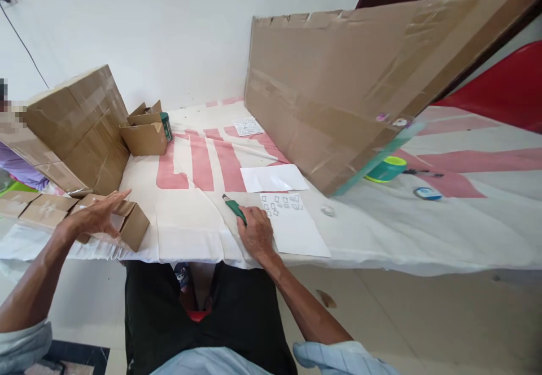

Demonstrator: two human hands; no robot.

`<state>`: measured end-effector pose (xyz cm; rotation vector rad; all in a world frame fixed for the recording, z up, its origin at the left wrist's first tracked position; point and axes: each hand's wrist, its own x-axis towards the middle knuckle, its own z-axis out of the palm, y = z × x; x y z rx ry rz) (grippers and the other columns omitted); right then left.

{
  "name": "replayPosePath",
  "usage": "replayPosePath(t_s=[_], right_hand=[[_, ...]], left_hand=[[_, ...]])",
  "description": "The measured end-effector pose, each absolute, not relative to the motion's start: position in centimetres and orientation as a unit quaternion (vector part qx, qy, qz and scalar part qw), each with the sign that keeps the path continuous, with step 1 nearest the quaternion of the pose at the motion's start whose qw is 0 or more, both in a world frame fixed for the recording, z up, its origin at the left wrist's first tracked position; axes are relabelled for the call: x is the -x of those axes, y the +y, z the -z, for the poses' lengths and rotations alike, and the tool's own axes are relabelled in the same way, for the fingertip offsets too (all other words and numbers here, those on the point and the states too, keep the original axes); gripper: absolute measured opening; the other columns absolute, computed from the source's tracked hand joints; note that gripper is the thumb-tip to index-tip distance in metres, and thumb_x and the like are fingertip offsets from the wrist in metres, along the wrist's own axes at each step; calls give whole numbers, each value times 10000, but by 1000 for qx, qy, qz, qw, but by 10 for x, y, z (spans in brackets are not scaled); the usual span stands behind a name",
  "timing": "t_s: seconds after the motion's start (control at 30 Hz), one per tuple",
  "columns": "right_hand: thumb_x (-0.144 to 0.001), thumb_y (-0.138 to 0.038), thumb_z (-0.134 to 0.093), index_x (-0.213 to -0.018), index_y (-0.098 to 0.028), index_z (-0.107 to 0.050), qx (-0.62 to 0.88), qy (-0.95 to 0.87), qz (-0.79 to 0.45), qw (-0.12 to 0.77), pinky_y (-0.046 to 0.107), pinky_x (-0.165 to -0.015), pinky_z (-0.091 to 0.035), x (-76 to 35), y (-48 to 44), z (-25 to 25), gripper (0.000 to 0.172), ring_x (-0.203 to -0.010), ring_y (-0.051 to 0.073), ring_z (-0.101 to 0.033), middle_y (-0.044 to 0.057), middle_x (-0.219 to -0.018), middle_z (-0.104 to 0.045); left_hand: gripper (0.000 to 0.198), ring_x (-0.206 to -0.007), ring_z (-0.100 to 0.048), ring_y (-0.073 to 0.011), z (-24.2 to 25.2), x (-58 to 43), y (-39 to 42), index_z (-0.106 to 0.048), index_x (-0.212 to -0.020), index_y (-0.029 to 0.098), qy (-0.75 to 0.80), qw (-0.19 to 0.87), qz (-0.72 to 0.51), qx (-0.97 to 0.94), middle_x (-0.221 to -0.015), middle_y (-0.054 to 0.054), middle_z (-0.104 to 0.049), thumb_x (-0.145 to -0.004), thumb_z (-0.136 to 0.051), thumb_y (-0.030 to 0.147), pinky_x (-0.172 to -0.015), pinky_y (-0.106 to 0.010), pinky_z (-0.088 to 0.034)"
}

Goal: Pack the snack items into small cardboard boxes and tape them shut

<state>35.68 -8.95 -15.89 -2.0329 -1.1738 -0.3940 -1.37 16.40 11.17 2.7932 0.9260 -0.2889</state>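
My right hand [256,231] rests near the table's front edge, closed around a green utility knife [234,207] whose tip points away to the upper left. Just right of it lies a white sheet printed with small squares [292,222]. My left hand [98,214] is stretched out flat, fingers together, on top of a small open cardboard box [134,225] at the left front of the table.
A white cloth with pink stripes [199,166] covers the table. A big taped box [80,129] and small boxes [146,132] stand at the back left. A long cardboard panel [339,92] leans at the right. A blank sheet [273,178], green tape roll [387,169] and red chair [503,87] are nearby.
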Motion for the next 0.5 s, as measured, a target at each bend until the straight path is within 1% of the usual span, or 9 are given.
replayPosePath(t_s=[0.1,0.17,0.23,0.33,0.43,0.5], right_hand=[[-953,-181,-552,-1234,-175,-742,798,-453,163,361,409,-885,-468,-358,-90,162,340,-1016,289,-560,116,-1060,-679],[-953,-180,-550,-1221,-171,-745,799,-456,167,355,404,-880,-463,-358,-90,163,332,-1005,285,-555,114,-1052,-676],[-957,-185,-547,-1205,-170,-747,799,-460,170,348,400,-871,-457,-358,-89,164,319,-991,282,-549,113,-1044,-674],[-962,-208,-549,-1174,-162,-748,791,-468,185,347,402,-869,-452,-357,-88,166,294,-997,285,-550,120,-1059,-678],[-971,-231,-543,-1138,-155,-744,770,-478,207,368,418,-894,-450,-356,-89,166,273,-1040,297,-561,137,-1098,-685],[-979,-245,-536,-1121,-159,-743,755,-486,211,387,430,-918,-450,-356,-90,165,265,-1055,299,-567,140,-1105,-686]], left_hand=[[1285,-1646,-325,-457,-106,7,162,-407,-1693,314,295,142,115,-938,-1742,-164,-434,-544,-974,417,-1298,-584,-308],[1255,-1634,-332,-473,-102,5,158,-457,-1661,304,277,147,115,-943,-1723,-169,-462,-520,-971,396,-1292,-596,-286],[1195,-1586,-403,-464,-97,5,155,-477,-1643,284,252,134,103,-953,-1686,-169,-506,-541,-935,345,-1281,-557,-295],[1100,-1467,-525,-439,-85,-3,142,-524,-1604,264,222,128,45,-965,-1569,-159,-594,-572,-903,287,-1261,-497,-311],[1057,-1392,-572,-465,-68,-34,115,-557,-1576,255,206,157,-32,-965,-1467,-159,-648,-597,-946,346,-1248,-535,-318],[1038,-1375,-581,-485,-56,-65,90,-553,-1580,253,201,175,-87,-960,-1469,-174,-653,-641,-959,429,-1251,-577,-303]])
